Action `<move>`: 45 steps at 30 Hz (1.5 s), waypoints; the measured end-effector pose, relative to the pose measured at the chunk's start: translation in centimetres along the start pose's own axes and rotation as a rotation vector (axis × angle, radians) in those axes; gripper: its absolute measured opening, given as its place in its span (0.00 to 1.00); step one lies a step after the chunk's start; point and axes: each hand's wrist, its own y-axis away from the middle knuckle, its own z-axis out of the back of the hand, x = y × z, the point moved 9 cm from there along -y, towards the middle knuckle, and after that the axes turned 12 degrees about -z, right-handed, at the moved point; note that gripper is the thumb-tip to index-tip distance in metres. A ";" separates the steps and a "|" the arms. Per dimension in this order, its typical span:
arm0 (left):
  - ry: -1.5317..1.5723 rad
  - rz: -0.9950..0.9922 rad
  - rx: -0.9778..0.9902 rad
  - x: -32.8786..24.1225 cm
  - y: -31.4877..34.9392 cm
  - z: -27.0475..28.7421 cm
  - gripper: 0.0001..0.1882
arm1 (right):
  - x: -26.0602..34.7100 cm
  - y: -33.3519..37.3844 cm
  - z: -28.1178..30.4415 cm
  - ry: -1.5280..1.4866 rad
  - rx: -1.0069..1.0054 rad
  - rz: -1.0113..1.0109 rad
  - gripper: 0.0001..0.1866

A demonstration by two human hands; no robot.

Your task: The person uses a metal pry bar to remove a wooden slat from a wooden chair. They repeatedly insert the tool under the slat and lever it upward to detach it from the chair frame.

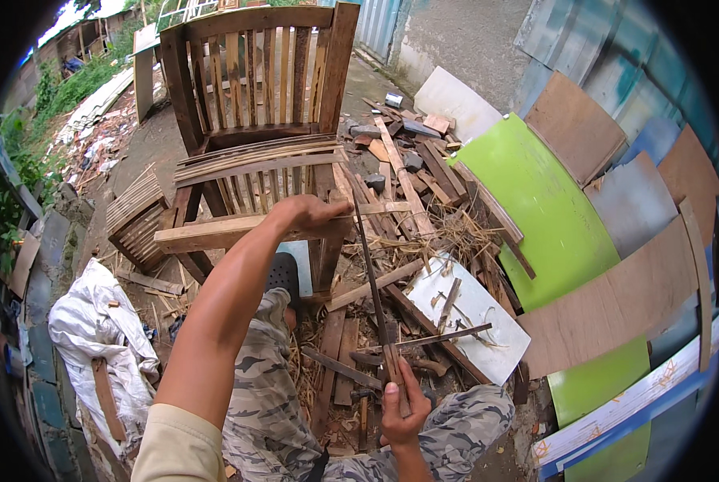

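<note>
I see the long tool (371, 277) between two hands, slanting from the right hand (401, 406) up and a bit left, tip toward the chair (251, 163). Right fingers hold it; the left hand's (321, 214) curl, pinch unclear

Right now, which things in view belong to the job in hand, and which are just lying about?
Apparently in use: long-bladed tool, gripped by the right hand; pale wooden bar by the left hand; slatted wooden chair.

Seemingly lying about: white sack; lime-green panel; white board; scrap-wood pile.
</note>
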 end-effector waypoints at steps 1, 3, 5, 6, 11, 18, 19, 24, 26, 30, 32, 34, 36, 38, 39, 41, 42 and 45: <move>-0.003 0.002 -0.009 -0.1 -0.1 0.3 0.54 | -0.1 -1.8 -0.7 -0.049 0.037 -0.119 0.23; -0.017 0.008 0.041 1.5 -0.6 0.1 0.54 | 1.2 -6.2 -3.3 -0.064 0.032 -0.091 0.23; -0.028 -0.009 0.045 1.1 -0.7 0.2 0.54 | 0.1 -8.2 -4.8 -0.031 0.009 0.022 0.23; -0.031 -0.013 0.026 0.8 -0.4 0.4 0.54 | -0.1 -7.8 -5.1 -0.015 0.000 0.044 0.24; 0.023 -0.072 0.058 0.2 -0.8 0.0 0.52 | -3.0 -0.7 -2.2 -0.084 0.054 -0.206 0.24; 0.062 0.045 -0.062 2.1 -1.3 0.9 0.53 | -1.8 -1.5 -1.6 -0.059 0.001 -0.117 0.24; 0.067 0.002 -0.041 1.2 -0.8 1.2 0.53 | -1.9 -2.1 -1.1 -0.060 0.015 -0.127 0.24; -0.074 -0.052 -0.121 -0.2 1.3 2.4 0.56 | -2.2 -3.1 0.4 -0.096 0.069 -0.171 0.24; -0.154 0.019 -0.209 -1.4 1.6 2.4 0.52 | -2.3 -1.8 0.9 -0.071 0.024 -0.103 0.23; -0.451 -0.300 -0.773 -3.0 5.2 3.3 0.37 | -1.9 0.2 1.4 -0.167 0.011 -0.164 0.24; -0.554 -0.532 -1.028 -4.0 7.9 3.5 0.25 | -1.6 0.9 1.3 -0.147 0.018 -0.163 0.24; -0.513 -0.468 -0.889 -3.6 6.5 3.1 0.25 | -0.2 0.9 1.5 -0.122 -0.014 -0.081 0.23; -0.537 -0.468 -0.854 -3.3 5.7 3.6 0.26 | -0.5 0.8 1.1 -0.148 -0.010 -0.096 0.24; -0.531 -0.439 -0.795 -3.2 5.0 3.7 0.27 | -1.6 1.0 1.2 -0.180 0.027 -0.238 0.24; -0.529 -0.424 -0.766 -3.1 4.8 3.7 0.27 | -1.8 0.8 1.1 -0.180 0.027 -0.228 0.24; -0.493 -0.383 -0.730 -3.0 4.5 3.4 0.27 | -2.2 0.5 1.1 -0.174 0.014 -0.212 0.24; -0.486 -0.401 -0.742 -3.1 4.5 3.3 0.27 | -2.4 0.6 1.1 -0.185 0.023 -0.239 0.24; -0.480 -0.455 -0.759 -3.1 4.6 3.7 0.27 | -2.2 0.5 1.0 -0.193 0.044 -0.250 0.24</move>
